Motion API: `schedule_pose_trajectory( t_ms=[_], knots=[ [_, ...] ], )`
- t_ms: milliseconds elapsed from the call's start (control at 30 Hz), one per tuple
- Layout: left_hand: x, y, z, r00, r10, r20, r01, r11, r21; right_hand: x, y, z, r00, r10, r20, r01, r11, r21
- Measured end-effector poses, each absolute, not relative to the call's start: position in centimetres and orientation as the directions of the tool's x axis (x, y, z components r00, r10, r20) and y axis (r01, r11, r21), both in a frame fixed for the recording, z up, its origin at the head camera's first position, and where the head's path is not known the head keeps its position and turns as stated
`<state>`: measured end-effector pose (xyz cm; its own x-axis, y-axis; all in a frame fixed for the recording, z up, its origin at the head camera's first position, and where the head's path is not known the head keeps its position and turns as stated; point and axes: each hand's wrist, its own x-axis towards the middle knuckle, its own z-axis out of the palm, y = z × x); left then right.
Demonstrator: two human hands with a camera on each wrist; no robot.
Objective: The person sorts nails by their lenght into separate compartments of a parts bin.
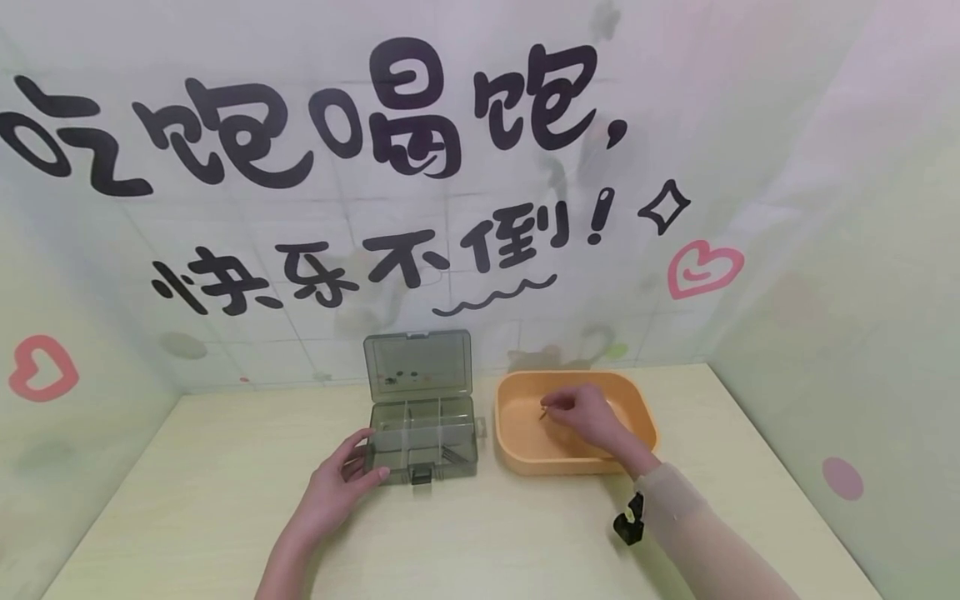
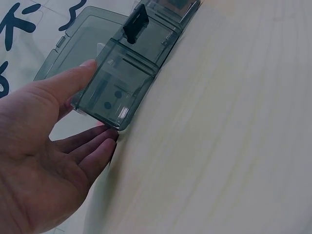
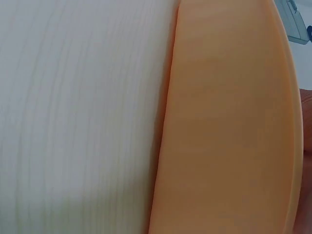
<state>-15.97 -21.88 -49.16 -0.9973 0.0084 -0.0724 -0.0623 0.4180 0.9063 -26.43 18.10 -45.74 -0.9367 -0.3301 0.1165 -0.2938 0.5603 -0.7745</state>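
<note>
A grey see-through compartment box [image 1: 423, 437] stands on the table with its lid [image 1: 418, 367] raised at the back. My left hand [image 1: 341, 483] holds its left end, thumb on the front edge; the left wrist view shows the thumb on the box wall [image 2: 105, 92] and the fingers near its lower corner. Over the orange basin [image 1: 517, 458], my right hand [image 1: 588, 415] pinches a small, thin, screw-like piece [image 1: 544, 412] between thumb and fingertips; its exact kind is too small to tell. Several thin dark pieces [image 1: 454, 455] lie in the box's front right compartment.
The basin stands just right of the box on the pale wood-grain table [image 1: 480, 542]. Printed wall sheets [image 1: 420, 208] enclose the table at the back and both sides. A black clip-like thing [image 1: 630, 523] is at the right sleeve [image 1: 678, 500].
</note>
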Motion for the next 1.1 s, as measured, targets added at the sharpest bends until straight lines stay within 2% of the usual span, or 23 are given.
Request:
schedule_pose_trajectory(
  t_ms=[467,700,1100],
  knots=[
    [-15.9,-21.9,-49.2,-0.998,0.014,-0.066,-0.055,0.409,0.911,-25.1,15.1,-43.7,-0.918,-0.370,0.141,-0.320,0.484,-0.815],
    [-15.9,-21.9,-49.1,-0.998,0.015,-0.063,-0.051,0.418,0.907,-24.6,12.3,-43.1,-0.877,-0.444,0.184,-0.392,0.438,-0.809],
    [-16.0,-21.8,-49.3,-0.998,0.010,-0.056,-0.046,0.430,0.902,-23.5,8.5,-42.7,-0.828,-0.539,0.153,-0.405,0.388,-0.828]
  ],
)
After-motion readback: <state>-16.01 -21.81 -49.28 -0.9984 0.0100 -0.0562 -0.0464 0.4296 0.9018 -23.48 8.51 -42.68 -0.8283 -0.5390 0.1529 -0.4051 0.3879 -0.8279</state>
